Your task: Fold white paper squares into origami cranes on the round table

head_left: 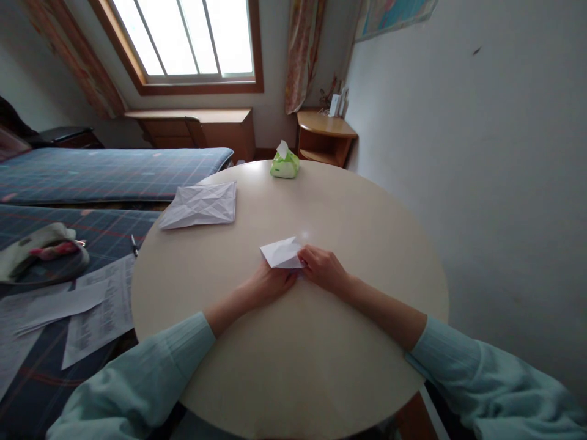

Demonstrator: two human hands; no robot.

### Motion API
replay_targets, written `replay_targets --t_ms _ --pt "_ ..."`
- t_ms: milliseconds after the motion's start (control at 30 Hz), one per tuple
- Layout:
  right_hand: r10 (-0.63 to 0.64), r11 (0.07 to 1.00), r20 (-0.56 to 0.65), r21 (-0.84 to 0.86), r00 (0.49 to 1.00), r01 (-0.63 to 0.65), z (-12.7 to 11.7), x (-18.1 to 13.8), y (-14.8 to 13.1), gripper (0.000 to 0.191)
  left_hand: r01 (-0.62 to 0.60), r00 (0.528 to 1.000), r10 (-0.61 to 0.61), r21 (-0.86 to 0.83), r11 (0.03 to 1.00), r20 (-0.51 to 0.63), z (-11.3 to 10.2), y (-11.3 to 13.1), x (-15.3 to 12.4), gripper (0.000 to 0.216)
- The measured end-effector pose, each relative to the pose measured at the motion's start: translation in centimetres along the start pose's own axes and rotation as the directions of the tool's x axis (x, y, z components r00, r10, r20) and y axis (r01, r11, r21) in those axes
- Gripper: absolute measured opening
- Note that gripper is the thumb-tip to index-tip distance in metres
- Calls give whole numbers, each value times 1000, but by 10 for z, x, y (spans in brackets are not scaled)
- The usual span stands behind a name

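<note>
"Near the middle of our round table (293, 348), what have we got?"

"A small folded paper (280, 252). Our right hand (323, 267), at its three o'clock edge, has its fingers closed on it."

"And our left hand (270, 284)?"

"At its six o'clock side, partly beneath. The paper hides some of those fingers, so we can't tell whether they pinch it."

"How should we handle it, then?"

"We'd do best to steady it with the left, line up the edges before pressing, and keep the right's pinch light, since thin paper probably buckles easily."

"Anything in our way?"

"Nothing close: the larger creased paper (202, 205) lies towards ten o'clock, the green tissue pack (285, 166) at twelve."
</note>
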State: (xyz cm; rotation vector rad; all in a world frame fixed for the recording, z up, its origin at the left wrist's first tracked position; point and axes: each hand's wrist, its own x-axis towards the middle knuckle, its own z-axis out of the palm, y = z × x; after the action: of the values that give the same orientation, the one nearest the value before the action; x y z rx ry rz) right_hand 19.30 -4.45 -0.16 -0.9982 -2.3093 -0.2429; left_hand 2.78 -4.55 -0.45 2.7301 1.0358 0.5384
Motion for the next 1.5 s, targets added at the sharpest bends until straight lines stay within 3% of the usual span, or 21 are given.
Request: replay_targets --t_ms 133,333,467,567,833,1133,1333,1400,1500 --pt "66 993 -22 94 998 -64 0 -1 0 11 19 999 -19 7 1000 48 -4 0 1 29" --pt "294 934 -98 239 951 -265 -4 -1 8 15 -46 998 46 -5 999 42 -6 -4 -1 54" --pt "145 935 -112 341 983 -100 -15 4 13 36 -55 997 57 -31 998 56 -8 -4 -3 51" --pt "88 930 -138 367 986 -32 -19 6 13 37 -49 998 49 -29 998 25 -8 -2 -3 53" --pt "231 935 -303 332 924 -125 -20 8 9 18 -36 995 39 40 999 -92 -2 4 1 38" --pt "355 897 -310 379 882 -227 -21 10 6 19 2 994 -1 14 1000 -106 -4 7 1 46" --pt "474 805 -237 508 848 -308 -20 10 4 19 35 989 -45 -68 997 -143 -1 10 2 30" --pt "449 790 -204 545 870 -280 -21 9 6 20 31 986 -51 -121 992 -158 -1 9 2 28" --pt "283 784 -100 597 954 -170 -23 7 13 42 42 986 -71 -192 980 -148 0 8 2 24"
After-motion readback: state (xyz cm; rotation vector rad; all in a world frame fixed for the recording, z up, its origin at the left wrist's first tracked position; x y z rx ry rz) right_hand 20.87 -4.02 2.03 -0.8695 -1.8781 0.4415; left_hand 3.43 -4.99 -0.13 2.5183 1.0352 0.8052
